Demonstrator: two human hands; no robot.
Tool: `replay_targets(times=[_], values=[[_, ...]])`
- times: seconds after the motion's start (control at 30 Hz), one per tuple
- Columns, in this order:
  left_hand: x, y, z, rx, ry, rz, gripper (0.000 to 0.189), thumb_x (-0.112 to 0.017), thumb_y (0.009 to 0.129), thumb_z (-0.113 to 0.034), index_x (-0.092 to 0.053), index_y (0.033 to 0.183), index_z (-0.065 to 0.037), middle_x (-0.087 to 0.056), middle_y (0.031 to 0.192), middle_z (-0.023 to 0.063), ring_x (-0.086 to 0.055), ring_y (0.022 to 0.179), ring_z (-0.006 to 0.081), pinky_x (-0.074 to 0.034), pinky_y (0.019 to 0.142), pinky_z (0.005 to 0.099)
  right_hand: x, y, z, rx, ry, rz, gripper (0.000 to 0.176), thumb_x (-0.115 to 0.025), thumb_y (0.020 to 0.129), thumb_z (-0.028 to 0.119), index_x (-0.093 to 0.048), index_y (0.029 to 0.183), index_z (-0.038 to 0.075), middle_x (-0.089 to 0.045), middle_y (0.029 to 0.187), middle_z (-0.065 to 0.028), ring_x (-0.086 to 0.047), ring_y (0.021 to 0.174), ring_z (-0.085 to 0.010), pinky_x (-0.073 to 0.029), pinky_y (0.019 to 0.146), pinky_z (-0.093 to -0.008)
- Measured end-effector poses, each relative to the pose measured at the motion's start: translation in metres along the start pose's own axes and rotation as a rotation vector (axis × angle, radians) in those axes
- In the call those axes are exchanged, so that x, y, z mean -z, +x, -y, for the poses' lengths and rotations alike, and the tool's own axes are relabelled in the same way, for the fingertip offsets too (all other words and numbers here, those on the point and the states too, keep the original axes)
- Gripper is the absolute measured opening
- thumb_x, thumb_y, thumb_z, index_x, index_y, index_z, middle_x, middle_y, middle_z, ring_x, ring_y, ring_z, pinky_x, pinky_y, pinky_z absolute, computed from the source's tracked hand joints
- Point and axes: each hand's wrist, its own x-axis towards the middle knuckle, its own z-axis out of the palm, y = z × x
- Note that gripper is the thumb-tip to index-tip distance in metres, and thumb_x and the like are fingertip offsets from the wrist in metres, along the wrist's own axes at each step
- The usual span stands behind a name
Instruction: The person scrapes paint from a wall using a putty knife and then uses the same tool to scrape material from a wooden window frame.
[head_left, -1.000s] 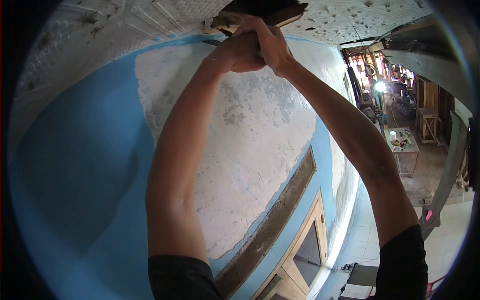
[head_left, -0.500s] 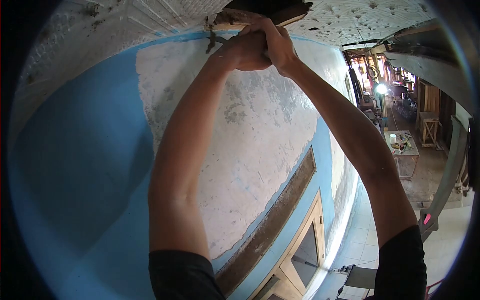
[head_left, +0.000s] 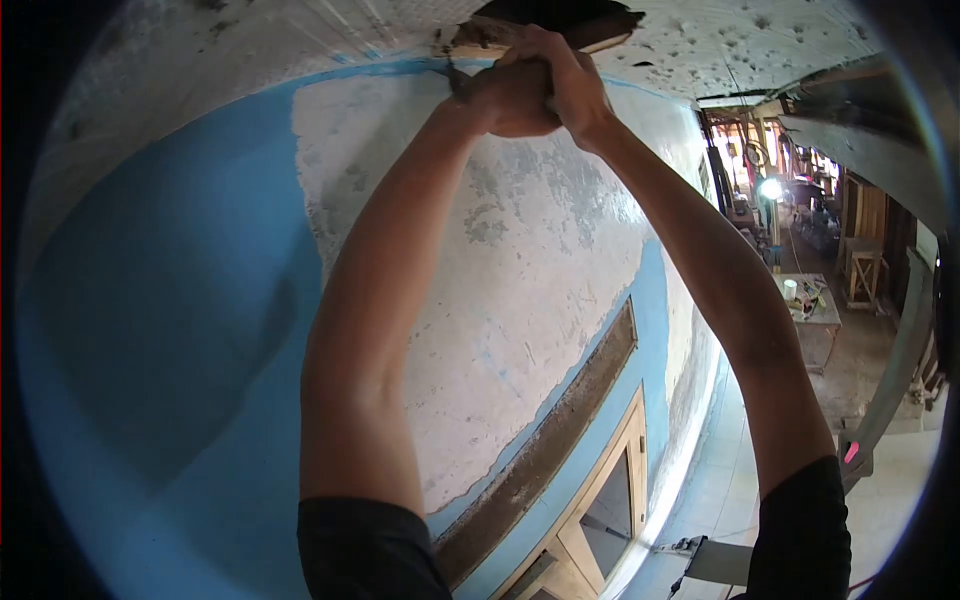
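**Two hands stacked at the broken ceiling edge**

Nearest, black sleeves (head_left: 365, 545) cover the upper arms in the lower part of the frame, and both forearms rise towards top centre, apparently because the contact point is overhead. There the left hand (head_left: 515, 100) is bent at the wrist, and the right hand (head_left: 575, 85) lies against and partly over it, probably to steady it or add force. The left grip looks curled, but its fingers are hidden, so whether it is clenched on anything cannot be told; nor can the right grip's closure.

Beside the left hand, at upper centre-left, a dark slim piece (head_left: 457, 82) shows, blurred; whether it is a tool or loose material, and whether it is held, is unclear. Just above the hands, at top centre, the ceiling's broken edge (head_left: 485, 40) looks brown, rough and wood-like, bordering a dark opening (head_left: 560, 12). The ceiling (head_left: 720, 40) around it is whitish, patterned and pitted.

Behind the arms, the blue wall (head_left: 200, 300) carries a large pale patch (head_left: 480, 330), mottled grey, with ragged borders. A rough brown strip (head_left: 550, 430) slants above a light wooden frame (head_left: 635, 430) at lower centre-right. Farther off, at right, a worktop (head_left: 822, 312) bears a white container (head_left: 790, 289) and small items; a bright lamp (head_left: 770, 189) glows beyond.
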Motion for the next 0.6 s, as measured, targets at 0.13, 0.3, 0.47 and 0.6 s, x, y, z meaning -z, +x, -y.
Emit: replay_targets(times=[0.13,0.3,0.47,0.6], values=[[-0.008,-0.002,0.011,-0.073,0.022,-0.143,0.025,-0.053,0.083,-0.022,-0.066,0.092,-0.003,-0.069,0.095,0.0153,-0.065,0.093,0.0279,-0.048,0.094,0.0351,-0.005,0.005,-0.001,0.091,-0.116,-0.01,0.051,-0.045,0.092,0.047,-0.071,0.089,0.003,-0.068,0.096,-0.0069,-0.058,0.091,-0.0176,-0.042,0.09,-0.0295],[-0.013,-0.006,0.013,-0.048,-0.04,-0.198,0.026,-0.051,0.084,-0.02,-0.065,0.097,-0.003,-0.069,0.095,0.0133,-0.065,0.092,0.027,-0.048,0.091,0.0371,-0.005,0.006,0.006,0.02,-0.026,0.011,0.049,-0.046,0.092,0.044,-0.07,0.091,0.002,-0.067,0.095,-0.007,-0.058,0.09,-0.0168,-0.043,0.089,-0.0295],[-0.004,0.003,0.01,-0.09,0.155,0.037,0.025,-0.052,0.084,-0.019,-0.065,0.099,-0.004,-0.069,0.097,0.0126,-0.065,0.093,0.0268,-0.05,0.089,0.0387,-0.004,0.007,-0.006,-0.043,-0.067,-0.039,0.049,-0.045,0.093,0.044,-0.07,0.092,0.002,-0.068,0.095,-0.0072,-0.058,0.09,-0.0168,-0.043,0.089,-0.0287],[-0.007,-0.011,0.018,-0.086,0.087,-0.136,0.023,-0.053,0.084,-0.019,-0.066,0.097,-0.005,-0.069,0.099,0.013,-0.065,0.095,0.026,-0.05,0.09,0.0389,-0.013,-0.004,0.015,-0.012,-0.039,0.03,0.05,-0.044,0.093,0.044,-0.071,0.092,0.002,-0.068,0.096,-0.0077,-0.058,0.09,-0.0169,-0.043,0.089,-0.0287]])
